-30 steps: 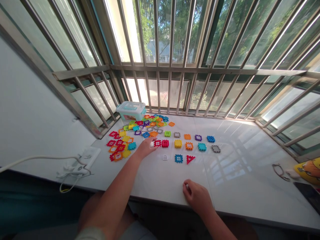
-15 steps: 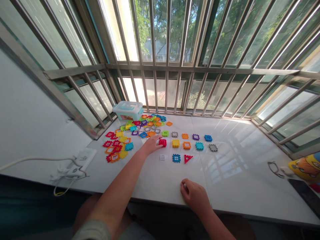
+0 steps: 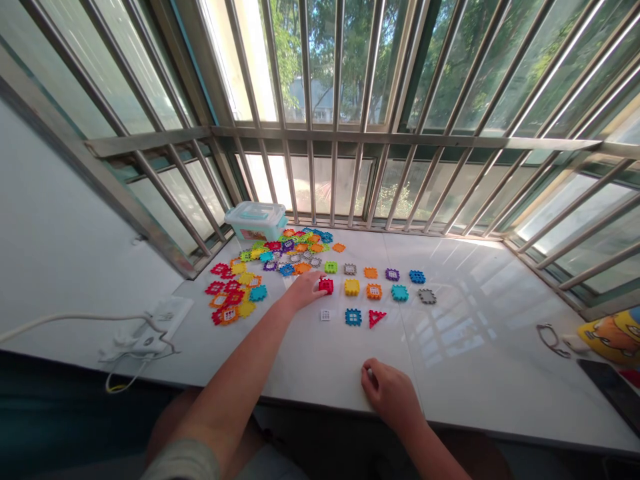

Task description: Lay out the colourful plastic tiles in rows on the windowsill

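My left hand [image 3: 305, 291] reaches over the white tabletop, its thumb and fingers closed on the left side of a red block [image 3: 326, 287] made of notched plastic squares. The block stands at the left end of a row, beside a yellow block [image 3: 352, 287] and an orange block [image 3: 374, 291]. Just in front of it lies a small white window piece [image 3: 325, 315]. A blue window square [image 3: 353, 317] and a red triangle [image 3: 377, 318] lie to the right of that. My right hand [image 3: 389, 392] rests near the front edge, fingers curled in a loose fist; no piece shows in it.
A heap of coloured plastic pieces [image 3: 240, 283] spreads at the left, before a lidded clear box [image 3: 257, 221]. A power strip [image 3: 163, 325] with cables lies left. Glasses [image 3: 553, 340] and a dark phone [image 3: 610, 393] lie right. Metal bars [image 3: 350, 139] enclose the back.
Almost nothing differs. The view has shifted very slightly; my left hand stays at the red block and my right hand stays where it was.
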The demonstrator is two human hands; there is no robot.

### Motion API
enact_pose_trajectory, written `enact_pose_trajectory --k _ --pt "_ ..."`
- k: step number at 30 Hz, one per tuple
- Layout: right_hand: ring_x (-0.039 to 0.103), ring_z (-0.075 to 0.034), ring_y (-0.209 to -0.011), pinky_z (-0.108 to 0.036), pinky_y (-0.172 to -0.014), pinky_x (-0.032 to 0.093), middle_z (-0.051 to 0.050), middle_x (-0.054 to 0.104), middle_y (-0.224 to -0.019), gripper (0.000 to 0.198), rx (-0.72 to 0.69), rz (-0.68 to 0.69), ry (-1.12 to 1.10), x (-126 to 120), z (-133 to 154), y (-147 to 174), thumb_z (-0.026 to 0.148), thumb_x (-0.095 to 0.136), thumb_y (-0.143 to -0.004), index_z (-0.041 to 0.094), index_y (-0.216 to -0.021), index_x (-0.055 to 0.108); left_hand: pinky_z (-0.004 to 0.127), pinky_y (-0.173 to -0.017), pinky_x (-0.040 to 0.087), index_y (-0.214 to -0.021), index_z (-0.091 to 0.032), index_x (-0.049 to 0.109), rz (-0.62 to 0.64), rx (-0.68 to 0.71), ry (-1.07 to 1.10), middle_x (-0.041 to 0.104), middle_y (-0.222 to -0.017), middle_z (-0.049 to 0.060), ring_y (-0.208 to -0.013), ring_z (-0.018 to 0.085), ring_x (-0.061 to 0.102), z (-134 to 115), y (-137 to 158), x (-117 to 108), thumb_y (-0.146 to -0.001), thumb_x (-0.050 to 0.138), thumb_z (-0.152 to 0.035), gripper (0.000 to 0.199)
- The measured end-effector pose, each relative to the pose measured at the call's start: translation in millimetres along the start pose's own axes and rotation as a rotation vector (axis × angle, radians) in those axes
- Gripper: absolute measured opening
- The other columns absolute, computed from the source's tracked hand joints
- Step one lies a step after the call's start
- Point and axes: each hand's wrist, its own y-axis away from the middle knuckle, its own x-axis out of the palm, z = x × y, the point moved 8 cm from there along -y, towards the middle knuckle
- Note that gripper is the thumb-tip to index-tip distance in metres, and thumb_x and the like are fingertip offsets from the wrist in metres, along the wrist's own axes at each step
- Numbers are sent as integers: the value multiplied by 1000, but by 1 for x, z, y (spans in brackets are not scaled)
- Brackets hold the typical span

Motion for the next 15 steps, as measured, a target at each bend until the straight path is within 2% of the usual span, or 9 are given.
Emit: enact_pose_trajectory --k 15 --pt "62 -15 -63 -29 -65 32 2 68 -70 21 -3 4 10 0 0 -1 31 51 -106 24 -93 66 45 -109 52 -134 -25 68 2 -5 -16 74 -129 10 -121 31 68 3 -1 0 -87 80 -39 50"
